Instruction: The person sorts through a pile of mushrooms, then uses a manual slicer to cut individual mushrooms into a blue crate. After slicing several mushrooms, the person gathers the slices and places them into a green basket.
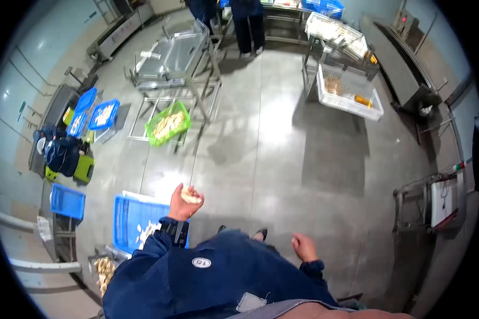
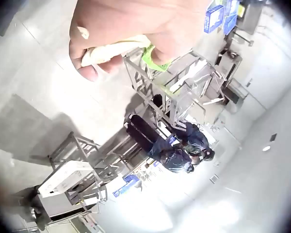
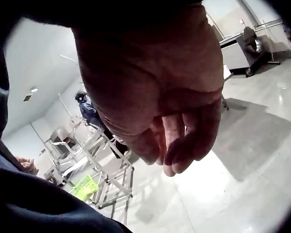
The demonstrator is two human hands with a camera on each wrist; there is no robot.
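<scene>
Pale elongated piece (image 1: 190, 198) sits in the grasp of the left hand (image 1: 181, 205), just right of the blue crate (image 1: 133, 212), which holds white pieces (image 1: 148, 232); well right of that crate, the right hand (image 1: 304, 248) hangs empty, loosely curled.

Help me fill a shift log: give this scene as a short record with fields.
Left hand: holds a pale piece
Right hand: loosely curled, nothing visible in it
Near left hand: blue crate, some white pieces inside
Green basket: pale contents, by a metal table
White crate: at right, amber object inside
Others: person at left; people standing at back
</scene>
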